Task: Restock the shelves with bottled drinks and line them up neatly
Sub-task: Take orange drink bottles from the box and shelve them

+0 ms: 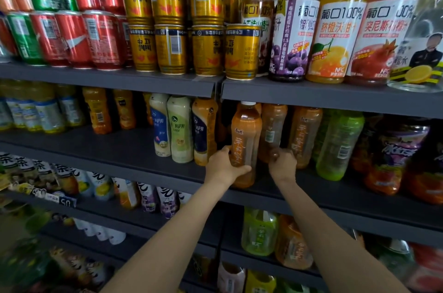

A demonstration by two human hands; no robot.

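Middle shelf: left hand fingers grip amber tea bottle; right hand fingers curl round neighbouring bottle.

The shelves are dark grey, and on the top one stand red cans with white script, green cans and gold cans banded in dark blue. Beside them the juice bottles run amber, deep purple, orange and red, each with a white label printed with fruit. On the middle shelf the orange-brown tea bottle bears pale lettering and a white cap, next to a lime-green bottle and cream bottles with blue and green labels.
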